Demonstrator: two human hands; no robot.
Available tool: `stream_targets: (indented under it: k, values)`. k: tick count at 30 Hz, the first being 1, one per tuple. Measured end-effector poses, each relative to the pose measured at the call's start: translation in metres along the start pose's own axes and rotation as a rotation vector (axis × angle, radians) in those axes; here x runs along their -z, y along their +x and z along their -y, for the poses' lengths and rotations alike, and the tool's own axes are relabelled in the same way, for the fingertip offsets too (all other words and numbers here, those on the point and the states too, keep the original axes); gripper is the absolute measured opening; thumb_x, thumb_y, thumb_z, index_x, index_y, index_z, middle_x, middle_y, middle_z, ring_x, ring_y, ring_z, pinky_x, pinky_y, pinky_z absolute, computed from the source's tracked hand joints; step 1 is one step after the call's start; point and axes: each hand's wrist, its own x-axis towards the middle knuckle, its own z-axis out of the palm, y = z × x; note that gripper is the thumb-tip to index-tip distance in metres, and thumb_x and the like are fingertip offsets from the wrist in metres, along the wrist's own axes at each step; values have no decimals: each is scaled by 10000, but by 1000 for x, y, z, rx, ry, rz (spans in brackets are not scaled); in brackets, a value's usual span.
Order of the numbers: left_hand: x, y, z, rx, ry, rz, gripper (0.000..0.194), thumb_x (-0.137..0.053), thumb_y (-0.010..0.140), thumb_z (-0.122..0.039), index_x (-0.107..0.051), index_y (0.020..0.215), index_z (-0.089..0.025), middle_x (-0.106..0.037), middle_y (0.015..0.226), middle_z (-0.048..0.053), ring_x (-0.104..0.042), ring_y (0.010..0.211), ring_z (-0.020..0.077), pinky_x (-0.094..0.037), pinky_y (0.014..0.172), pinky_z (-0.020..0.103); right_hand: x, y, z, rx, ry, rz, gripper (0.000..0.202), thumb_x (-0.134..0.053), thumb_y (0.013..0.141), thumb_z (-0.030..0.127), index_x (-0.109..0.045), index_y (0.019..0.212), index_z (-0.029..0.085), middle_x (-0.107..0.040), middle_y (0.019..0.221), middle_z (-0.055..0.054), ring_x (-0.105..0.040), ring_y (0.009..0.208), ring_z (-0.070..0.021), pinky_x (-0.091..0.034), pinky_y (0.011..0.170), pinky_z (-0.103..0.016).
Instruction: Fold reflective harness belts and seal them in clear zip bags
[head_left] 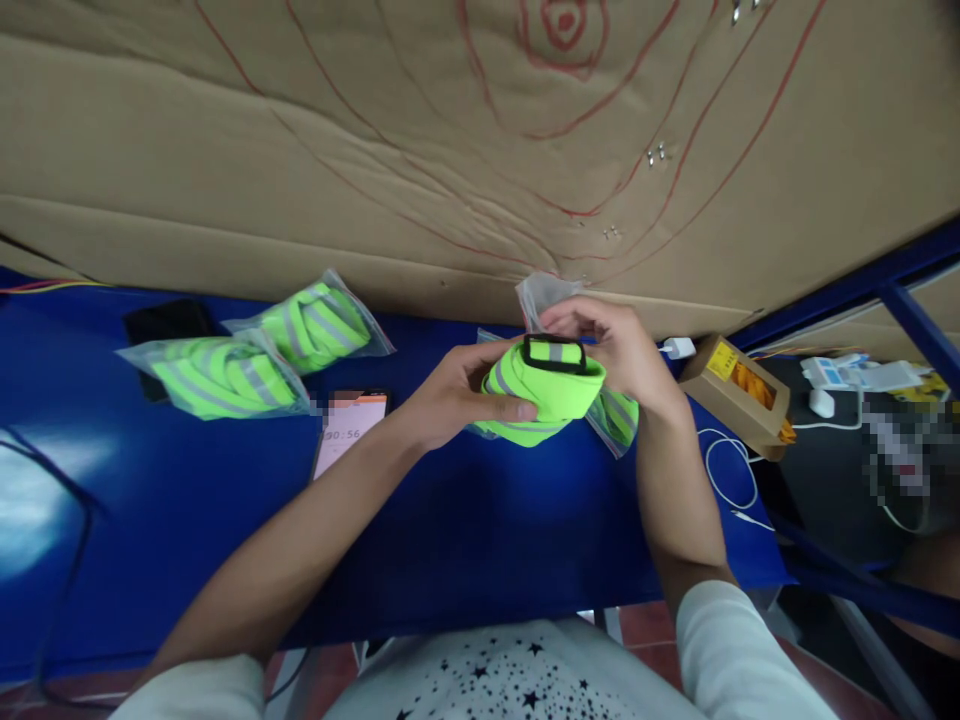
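Note:
A rolled neon-green reflective belt with grey stripes and a black buckle is held up over the table. My left hand grips its left side, thumb across the front. On the belt's far right side, my right hand has its fingers curled behind the buckle; part of its grip is hidden. A clear plastic bag shows just behind my right fingers; whether they touch it I cannot tell. Below my right wrist lies another bagged green belt, partly covered.
To the left lie two bagged green belts, beside a black object. A phone showing a timer rests near my left forearm. Rightward are a cardboard box, a white cable and a blue metal frame. Cardboard backs the blue table.

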Motion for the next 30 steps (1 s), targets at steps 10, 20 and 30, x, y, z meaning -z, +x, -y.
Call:
stream_targets:
  k: [10, 20, 30]
  values:
    - [10, 11, 3, 221, 178, -247, 612, -995, 570, -337, -749, 1097, -148, -764, 1002, 68, -709, 852, 204, -571, 773, 315, 6, -5, 9, 83, -245, -148, 147, -709, 947, 285, -798, 1047, 223, -800, 979, -31, -720, 820, -180, -578, 784, -328]
    - [14, 14, 3, 64, 36, -490, 803, -1002, 502, -245, -516, 1140, -248, -712, 877, -41, -667, 673, 138, -562, 657, 277, -22, -9, 18, 357, -491, 53, 269, -491, 1056, 154, -719, 1187, 211, -725, 1155, -80, -681, 1075, -208, -540, 948, -353]
    - [6, 18, 13, -171, -91, -593, 328, -894, 730, -327, -662, 925, -203, -680, 866, -30, -622, 715, 99, -521, 684, 234, -30, -5, 21, 261, -384, 95, 201, -504, 1072, 254, -684, 1162, 243, -727, 1089, -47, -688, 1002, -204, -546, 920, -353]
